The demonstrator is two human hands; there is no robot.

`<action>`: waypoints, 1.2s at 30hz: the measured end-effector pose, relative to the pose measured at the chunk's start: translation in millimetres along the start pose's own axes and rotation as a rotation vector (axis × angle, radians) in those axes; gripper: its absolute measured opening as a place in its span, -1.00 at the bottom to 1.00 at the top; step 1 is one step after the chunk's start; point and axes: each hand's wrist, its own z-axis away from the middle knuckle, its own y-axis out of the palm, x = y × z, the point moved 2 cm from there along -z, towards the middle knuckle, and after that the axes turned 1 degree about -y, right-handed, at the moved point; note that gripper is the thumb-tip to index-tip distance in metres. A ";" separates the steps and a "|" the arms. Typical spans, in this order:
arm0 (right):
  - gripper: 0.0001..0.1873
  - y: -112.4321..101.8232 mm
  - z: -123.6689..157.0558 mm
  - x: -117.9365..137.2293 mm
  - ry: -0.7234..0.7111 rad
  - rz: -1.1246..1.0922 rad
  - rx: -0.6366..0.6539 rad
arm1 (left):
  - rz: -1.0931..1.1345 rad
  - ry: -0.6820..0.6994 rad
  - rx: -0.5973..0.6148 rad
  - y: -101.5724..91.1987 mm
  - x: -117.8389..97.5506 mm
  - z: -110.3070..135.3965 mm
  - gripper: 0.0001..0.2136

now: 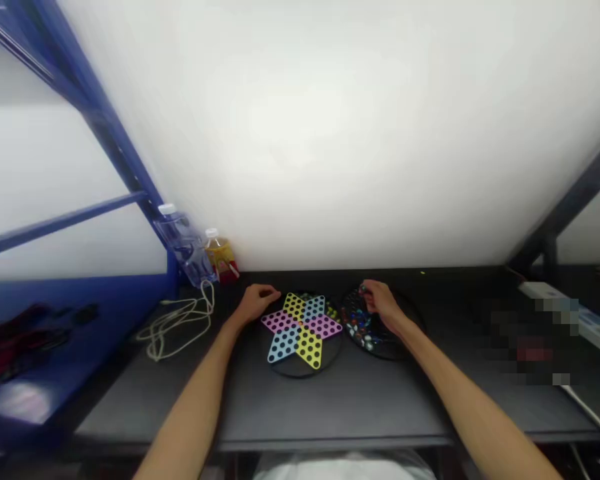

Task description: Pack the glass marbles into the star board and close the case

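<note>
A star-shaped Chinese checkers board (301, 328) with yellow, blue and pink points lies on a round black tray (305, 369) at the middle of the dark desk. My left hand (259, 301) rests at the board's upper left edge, holding nothing visible. To the right, a second round black tray (380, 348) holds several coloured marbles (359, 325). My right hand (381, 303) hangs over that tray, its fingertips down among the marbles. The hand hides part of the tray, and I cannot tell whether a marble is between its fingers.
A clear water bottle (184, 245) and a yellow-capped drink bottle (221, 257) stand at the back left, by a coiled white cable (177, 327). A blue shelf frame (95, 120) rises at left, with dark red cloth (20, 340) on it. A white power strip (550, 300) lies at right.
</note>
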 end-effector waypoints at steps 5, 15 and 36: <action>-0.62 0.4 -2.2 -3.6 0.232 -0.486 0.123 | 0.013 -0.002 -0.013 1.1 0.5 -0.2 -0.67; -0.77 -7.8 8.6 7.8 -0.217 0.885 0.191 | 0.010 0.012 -0.019 0.0 -1.1 0.2 -0.69; -0.62 -28.2 -6.7 -2.0 -0.064 0.240 -0.018 | -0.053 -0.009 -0.010 -0.1 1.0 -3.1 -0.66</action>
